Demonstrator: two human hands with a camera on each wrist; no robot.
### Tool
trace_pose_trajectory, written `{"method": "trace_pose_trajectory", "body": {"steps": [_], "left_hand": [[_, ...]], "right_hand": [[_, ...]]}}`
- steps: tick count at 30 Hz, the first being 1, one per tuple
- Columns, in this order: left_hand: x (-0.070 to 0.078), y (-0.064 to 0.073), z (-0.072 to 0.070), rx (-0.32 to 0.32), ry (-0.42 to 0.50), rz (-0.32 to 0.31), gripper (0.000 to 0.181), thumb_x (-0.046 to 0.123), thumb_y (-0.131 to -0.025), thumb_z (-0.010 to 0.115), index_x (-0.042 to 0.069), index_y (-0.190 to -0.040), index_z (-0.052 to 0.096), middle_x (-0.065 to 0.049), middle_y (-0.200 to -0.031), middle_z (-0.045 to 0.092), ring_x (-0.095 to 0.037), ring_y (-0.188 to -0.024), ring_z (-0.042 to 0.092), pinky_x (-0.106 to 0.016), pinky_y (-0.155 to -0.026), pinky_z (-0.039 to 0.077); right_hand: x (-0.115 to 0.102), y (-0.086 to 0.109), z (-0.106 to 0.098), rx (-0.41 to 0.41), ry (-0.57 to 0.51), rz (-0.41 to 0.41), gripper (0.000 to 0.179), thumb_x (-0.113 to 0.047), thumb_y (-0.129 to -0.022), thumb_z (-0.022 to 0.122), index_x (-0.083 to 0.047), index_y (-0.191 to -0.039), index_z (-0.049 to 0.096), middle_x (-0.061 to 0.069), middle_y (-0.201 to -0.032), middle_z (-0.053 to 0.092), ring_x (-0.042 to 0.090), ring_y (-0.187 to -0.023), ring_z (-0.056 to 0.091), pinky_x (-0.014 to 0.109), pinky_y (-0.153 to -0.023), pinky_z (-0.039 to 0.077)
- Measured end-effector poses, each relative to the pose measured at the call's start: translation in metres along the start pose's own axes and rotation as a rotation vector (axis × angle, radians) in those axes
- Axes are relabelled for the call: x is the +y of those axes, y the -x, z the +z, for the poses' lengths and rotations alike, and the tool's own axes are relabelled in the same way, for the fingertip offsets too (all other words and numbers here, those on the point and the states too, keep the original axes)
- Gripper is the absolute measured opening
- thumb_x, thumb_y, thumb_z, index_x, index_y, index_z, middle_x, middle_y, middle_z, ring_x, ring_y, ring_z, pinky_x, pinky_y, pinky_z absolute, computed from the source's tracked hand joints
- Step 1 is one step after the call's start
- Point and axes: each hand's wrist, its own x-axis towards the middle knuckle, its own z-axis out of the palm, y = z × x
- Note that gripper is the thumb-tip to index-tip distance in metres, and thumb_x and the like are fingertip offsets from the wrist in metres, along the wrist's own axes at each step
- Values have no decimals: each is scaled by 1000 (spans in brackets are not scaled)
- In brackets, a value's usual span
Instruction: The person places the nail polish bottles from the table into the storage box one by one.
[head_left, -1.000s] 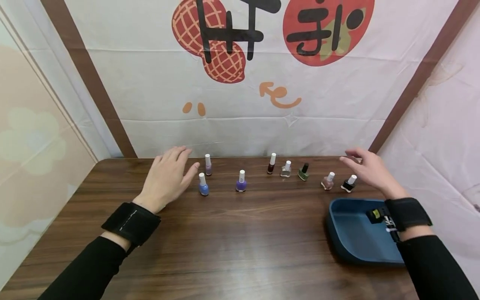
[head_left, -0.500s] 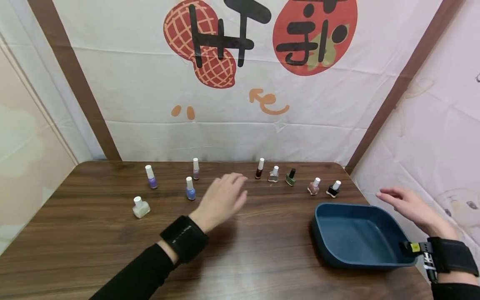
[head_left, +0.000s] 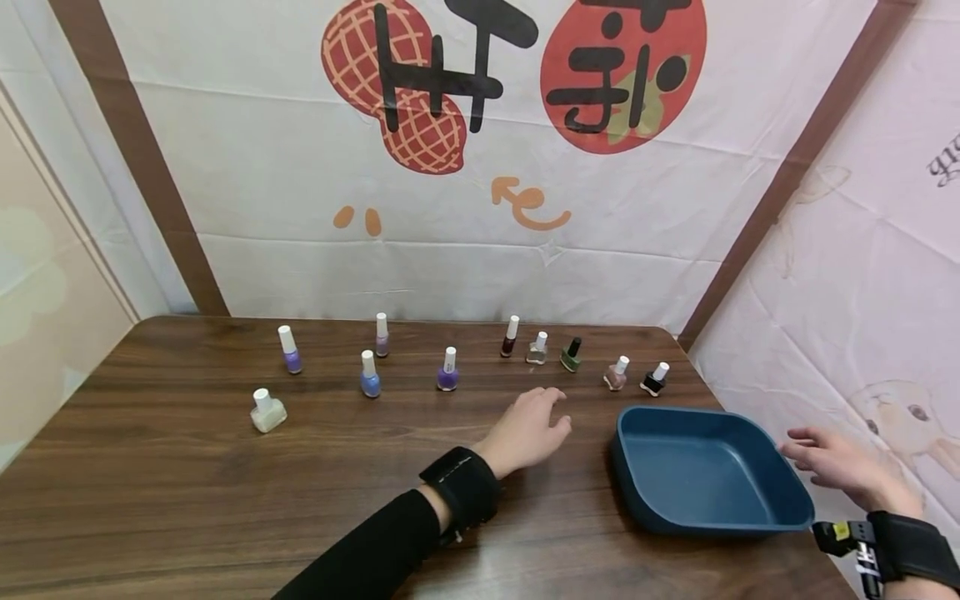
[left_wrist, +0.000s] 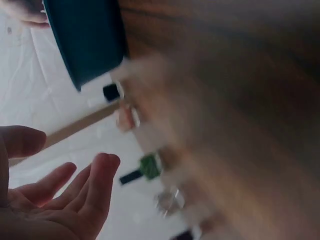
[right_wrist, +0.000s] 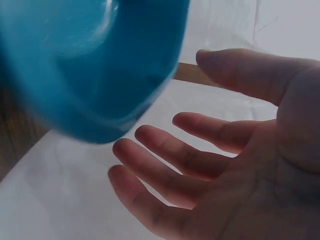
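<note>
My left hand (head_left: 527, 430) hovers over the table left of the blue tray, fingers relaxed and holding nothing. My right hand (head_left: 851, 467) is beside the right rim of the blue tray (head_left: 624, 467); in the right wrist view its fingers are spread close to the tray's edge, with nothing in them. Beyond the left hand stand nail polish bottles: a dark red one (head_left: 509, 340), a clear one (head_left: 537, 352), a green one with a black cap (head_left: 570, 358), a pink one (head_left: 616, 377) and a black one (head_left: 654, 382). The left wrist view is partly blurred.
Further left stand a purple bottle (head_left: 447, 377), a blue bottle (head_left: 371, 382), a lilac bottle (head_left: 382, 340), a violet bottle (head_left: 291, 358) and a whitish bottle (head_left: 269, 415). A printed white cloth (head_left: 277, 275) hangs behind the wooden table (head_left: 187, 500).
My left hand has moved right across the table, from beside the blue bottle towards the tray. My right hand has moved right and down, from near the black bottle to the tray's far side.
</note>
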Motion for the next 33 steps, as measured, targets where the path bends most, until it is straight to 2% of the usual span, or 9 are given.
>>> {"method": "trace_pose_trajectory", "body": {"steps": [6,9,12,15,24,30,33], "left_hand": [[6,-10,40,-39,187,-94,43,26,-94,55,3,-130,55,-13,-116,66,-21,-103,62,-33,-86,50],[14,-11,55,-76,232,-120,48,30,-96,54,3,-135,50,-14,-125,63,-23,-113,59,-35,-92,48],[24,-11,65,-107,268,-143,54,36,-97,53,6,-141,45,-12,-138,55,-23,-127,52,-37,-101,45],[32,-11,70,-130,296,-162,59,39,-96,54,8,-145,40,-9,-143,50,-21,-132,48,-37,-104,44],[42,-13,78,-151,339,-217,67,33,-91,64,14,-148,34,-6,-143,49,-17,-129,49,-35,-99,46],[38,-11,73,-150,322,-216,68,33,-88,65,16,-147,35,-3,-143,49,-14,-127,49,-32,-96,47],[33,-8,68,-155,316,-214,69,34,-89,64,16,-148,34,-3,-144,49,-15,-129,49,-33,-97,46]], "right_hand": [[9,-5,12,-41,-73,46,66,-25,-101,44,23,-137,17,46,-131,38,54,-111,54,53,-83,53],[9,-5,17,-68,-110,63,67,-23,-101,44,22,-139,14,46,-132,37,51,-109,56,51,-81,54],[8,-5,19,-89,-147,64,66,-20,-100,44,21,-141,10,46,-129,37,42,-103,59,49,-79,55],[6,-5,21,-101,-178,72,65,-14,-99,43,19,-142,8,46,-126,39,34,-99,61,48,-77,56],[6,-4,20,-139,-183,82,63,-6,-97,41,17,-143,4,49,-127,34,38,-100,61,49,-78,56],[3,-6,21,-176,-174,54,61,-3,-97,38,18,-143,3,52,-131,26,44,-105,58,50,-78,55],[-1,-8,22,-197,-185,37,63,-2,-96,38,16,-144,1,52,-131,27,44,-106,58,50,-78,55]]}}
